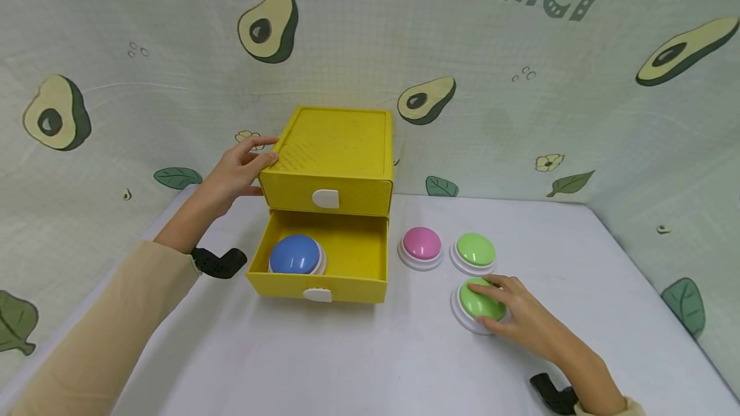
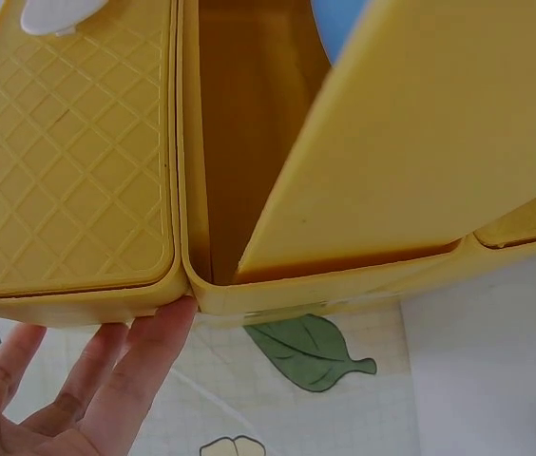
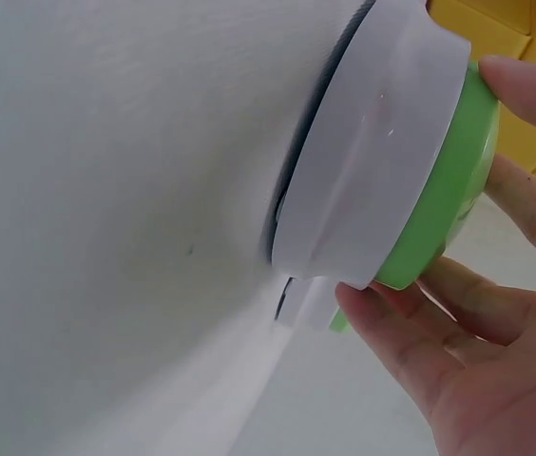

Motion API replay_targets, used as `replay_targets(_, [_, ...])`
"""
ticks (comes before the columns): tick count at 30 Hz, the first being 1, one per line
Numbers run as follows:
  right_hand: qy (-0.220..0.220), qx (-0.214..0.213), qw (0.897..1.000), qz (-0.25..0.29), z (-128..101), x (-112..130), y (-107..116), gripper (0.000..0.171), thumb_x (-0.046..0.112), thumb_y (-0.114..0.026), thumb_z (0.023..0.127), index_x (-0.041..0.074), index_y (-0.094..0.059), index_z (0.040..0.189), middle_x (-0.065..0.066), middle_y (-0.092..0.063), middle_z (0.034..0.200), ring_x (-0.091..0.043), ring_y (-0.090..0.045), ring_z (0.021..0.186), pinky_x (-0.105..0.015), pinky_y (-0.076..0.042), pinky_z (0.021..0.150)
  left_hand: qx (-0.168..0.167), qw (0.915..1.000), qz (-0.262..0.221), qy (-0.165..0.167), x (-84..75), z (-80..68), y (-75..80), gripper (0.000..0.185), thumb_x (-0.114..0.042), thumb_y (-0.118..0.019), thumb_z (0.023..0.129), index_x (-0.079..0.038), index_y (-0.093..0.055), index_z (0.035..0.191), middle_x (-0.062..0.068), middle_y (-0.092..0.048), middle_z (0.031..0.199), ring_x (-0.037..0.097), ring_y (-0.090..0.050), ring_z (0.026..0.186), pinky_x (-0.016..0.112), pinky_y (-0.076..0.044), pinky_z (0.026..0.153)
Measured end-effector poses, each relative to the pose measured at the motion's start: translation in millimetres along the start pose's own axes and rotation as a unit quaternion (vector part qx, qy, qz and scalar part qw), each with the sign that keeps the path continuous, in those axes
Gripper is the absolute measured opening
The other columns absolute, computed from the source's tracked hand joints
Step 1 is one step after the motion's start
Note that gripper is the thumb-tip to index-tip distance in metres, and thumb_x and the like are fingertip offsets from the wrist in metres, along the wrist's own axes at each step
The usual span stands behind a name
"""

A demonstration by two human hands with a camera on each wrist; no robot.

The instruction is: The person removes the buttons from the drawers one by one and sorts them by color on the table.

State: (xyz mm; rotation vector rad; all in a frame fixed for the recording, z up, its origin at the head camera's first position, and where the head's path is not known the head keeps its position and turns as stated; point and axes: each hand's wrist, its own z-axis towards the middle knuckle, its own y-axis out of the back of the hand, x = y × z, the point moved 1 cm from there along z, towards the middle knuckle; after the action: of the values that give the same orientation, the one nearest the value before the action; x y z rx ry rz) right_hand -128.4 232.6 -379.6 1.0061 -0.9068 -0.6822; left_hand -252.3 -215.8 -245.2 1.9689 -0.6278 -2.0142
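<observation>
Against the upper left side of a yellow drawer box (image 1: 327,146) rests my left hand (image 1: 239,169), its fingertips on the box's edge in the left wrist view. The box's lower drawer (image 1: 352,287) is pulled out and has a large blue push button (image 1: 295,254) inside; the upper one is closed. On the right, my right hand (image 1: 523,316) grips the nearer green push button (image 1: 480,303) with thumb and fingers spread round its dome and white base. The right wrist view has that green button (image 3: 453,180) close up, its base near the tabletop.
Behind the gripped button sits a second green push button (image 1: 476,250), and a pink push button (image 1: 422,244) is between it and the drawer box. All rest on a white table (image 1: 277,352). An avocado-print cloth (image 1: 347,31) hangs behind and at the sides.
</observation>
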Motion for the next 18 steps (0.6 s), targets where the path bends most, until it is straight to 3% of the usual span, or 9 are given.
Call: replay_targets(18, [-0.004,0.008,1.0,0.015,-2.6,2.1,1.5,0.048,0.016,-0.076,0.073,0.013,-0.06,0.118,-0.017,-0.053,0.122,-0.03,-0.05,0.108,-0.051,-0.048,0.085,-0.006,1.0,0.005,-0.001,-0.5,-1.5,-1.4,0.054,-0.04,-0.043,0.097,-0.023,-0.027,0.146,0.021,-0.037,0.139,0.037,-0.05,0.117,0.053,-0.047,0.091])
